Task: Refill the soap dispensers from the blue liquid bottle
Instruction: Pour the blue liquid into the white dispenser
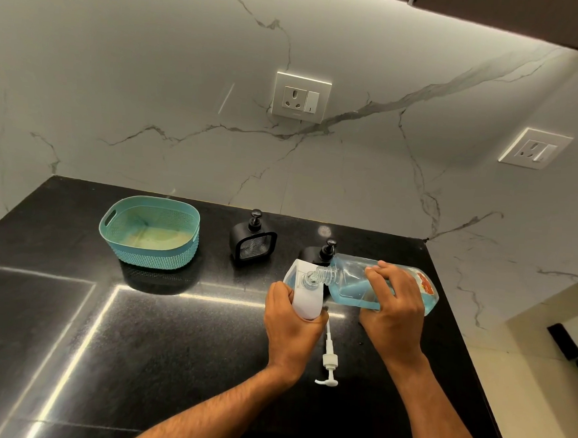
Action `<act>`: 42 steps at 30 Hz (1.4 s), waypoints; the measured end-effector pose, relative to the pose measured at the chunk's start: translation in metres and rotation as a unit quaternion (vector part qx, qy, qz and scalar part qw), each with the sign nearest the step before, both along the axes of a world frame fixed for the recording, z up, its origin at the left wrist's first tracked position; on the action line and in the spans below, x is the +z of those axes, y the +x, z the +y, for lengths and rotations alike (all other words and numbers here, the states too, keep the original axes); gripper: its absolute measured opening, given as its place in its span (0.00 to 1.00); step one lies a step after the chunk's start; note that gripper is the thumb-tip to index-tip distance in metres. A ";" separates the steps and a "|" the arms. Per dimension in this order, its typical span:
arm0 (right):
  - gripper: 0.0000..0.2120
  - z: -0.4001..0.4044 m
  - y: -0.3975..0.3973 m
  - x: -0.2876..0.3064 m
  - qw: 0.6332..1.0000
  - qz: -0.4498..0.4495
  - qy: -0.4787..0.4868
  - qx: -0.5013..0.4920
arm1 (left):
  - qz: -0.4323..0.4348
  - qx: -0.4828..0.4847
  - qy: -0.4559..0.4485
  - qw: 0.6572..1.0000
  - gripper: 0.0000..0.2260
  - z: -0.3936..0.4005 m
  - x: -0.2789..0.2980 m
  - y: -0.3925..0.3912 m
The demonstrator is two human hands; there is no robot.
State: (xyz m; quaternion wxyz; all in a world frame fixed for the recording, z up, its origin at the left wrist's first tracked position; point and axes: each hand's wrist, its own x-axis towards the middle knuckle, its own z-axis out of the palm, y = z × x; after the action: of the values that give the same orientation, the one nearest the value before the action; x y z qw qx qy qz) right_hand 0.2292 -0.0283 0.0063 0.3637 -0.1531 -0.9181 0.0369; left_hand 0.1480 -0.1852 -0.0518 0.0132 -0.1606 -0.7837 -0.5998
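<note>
My right hand [392, 308] grips a clear bottle of blue liquid [348, 281], tipped on its side with its open threaded neck at the mouth of a white soap dispenser [304, 298]. My left hand [288, 325] holds that white dispenser upright on the black counter. Its white pump head [329, 362] lies loose on the counter just in front of my hands. Two black soap dispensers stand behind: one [253, 238] in the middle, the other [319, 253] partly hidden behind the bottle.
A teal perforated basket [150, 231] sits at the back left of the black counter [169, 347]. The marble wall behind carries two sockets [301, 96]. The counter's right edge drops off to a pale floor.
</note>
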 end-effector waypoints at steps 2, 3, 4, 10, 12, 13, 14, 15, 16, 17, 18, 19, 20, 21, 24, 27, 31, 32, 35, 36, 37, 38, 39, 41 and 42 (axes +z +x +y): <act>0.31 0.001 0.000 -0.001 1.000 0.002 0.003 0.000 | -0.001 0.000 -0.001 1.000 0.27 0.000 0.000 0.000; 0.31 0.001 0.000 -0.001 1.000 0.001 0.004 0.000 | -0.001 0.001 -0.002 1.000 0.27 0.000 0.001 0.000; 0.31 0.001 0.000 -0.001 1.000 0.000 0.005 0.000 | -0.002 0.001 -0.003 1.000 0.27 0.000 0.001 0.000; 0.32 0.001 0.000 -0.001 1.000 -0.004 0.005 0.002 | 0.002 0.000 -0.002 1.000 0.27 -0.001 0.000 0.000; 0.32 0.001 0.000 -0.001 1.000 -0.004 0.004 0.001 | 0.004 0.000 -0.002 1.000 0.27 -0.001 0.000 0.000; 0.31 0.000 0.000 -0.001 1.000 -0.004 0.002 0.001 | 0.004 -0.001 -0.001 1.000 0.27 -0.001 0.000 0.000; 0.31 0.000 0.000 -0.001 1.000 -0.004 0.001 0.001 | 0.003 -0.001 -0.001 1.000 0.27 -0.001 0.000 0.000; 0.31 0.001 0.000 -0.001 1.000 -0.005 0.001 0.001 | 0.002 -0.001 -0.001 1.000 0.27 -0.001 0.000 0.000; 0.31 0.001 0.000 -0.001 1.000 -0.006 0.002 0.002 | 0.001 -0.002 -0.001 1.000 0.27 -0.001 0.000 0.000; 0.31 0.001 0.000 -0.001 1.000 -0.007 0.002 0.002 | 0.001 -0.002 -0.001 1.000 0.27 0.000 0.000 0.000; 0.31 0.001 0.000 -0.001 1.000 -0.007 0.002 0.003 | 0.001 -0.003 -0.001 1.000 0.27 0.000 0.000 0.000; 0.31 0.001 0.000 -0.002 1.000 -0.007 0.001 0.003 | 0.002 -0.003 -0.001 1.000 0.27 0.000 -0.001 0.000; 0.31 0.002 0.001 -0.002 1.000 -0.006 0.000 0.004 | 0.001 -0.003 0.000 1.000 0.27 0.000 -0.001 0.000; 0.31 0.002 0.001 -0.002 1.000 -0.006 -0.002 0.006 | 0.000 -0.003 0.002 1.000 0.27 0.000 -0.001 0.000; 0.31 0.002 0.001 -0.004 1.000 -0.004 -0.007 0.007 | -0.004 -0.004 0.006 1.000 0.26 -0.001 0.000 0.000; 0.32 0.000 0.001 -0.006 1.000 -0.004 -0.022 0.004 | -0.004 -0.006 0.007 1.000 0.26 -0.001 0.000 0.000; 0.34 0.000 0.002 -0.009 0.998 -0.012 -0.055 0.002 | -0.001 -0.011 0.008 1.000 0.26 -0.001 0.001 -0.001; 0.34 0.000 0.002 -0.009 0.998 -0.014 -0.065 0.001 | -0.001 -0.013 0.009 1.000 0.26 -0.001 0.001 -0.001; 0.34 -0.001 0.002 -0.009 0.996 -0.002 -0.090 0.003 | 0.000 -0.015 0.014 1.000 0.25 -0.001 0.004 -0.004; 0.33 0.000 0.001 -0.009 0.995 0.009 -0.100 0.007 | 0.001 -0.017 0.015 1.000 0.25 -0.001 0.004 -0.006; 0.32 0.001 0.001 -0.009 0.993 0.021 -0.113 0.010 | 0.002 -0.020 0.014 1.000 0.25 -0.001 0.004 -0.007; 0.31 0.002 0.001 -0.009 0.991 0.034 -0.128 0.012 | 0.004 -0.025 0.013 1.000 0.25 -0.002 0.004 -0.009; 0.29 0.003 0.001 -0.008 0.989 0.043 -0.144 0.010 | 0.008 -0.033 0.009 0.999 0.24 -0.002 0.004 -0.011; 0.28 0.006 0.000 -0.007 0.983 0.056 -0.177 0.006 | 0.021 -0.056 -0.004 0.998 0.24 -0.004 0.003 -0.014; 0.27 0.008 -0.001 -0.006 0.979 0.062 -0.193 0.007 | 0.028 -0.069 -0.008 0.997 0.24 -0.005 0.002 -0.015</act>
State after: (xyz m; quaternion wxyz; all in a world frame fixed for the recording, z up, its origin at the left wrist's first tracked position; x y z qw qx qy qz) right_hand 0.2280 -0.0203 0.0005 0.3836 -0.2112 -0.8703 0.2254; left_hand 0.1330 -0.1903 -0.0496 -0.0075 -0.2313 -0.7751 -0.5879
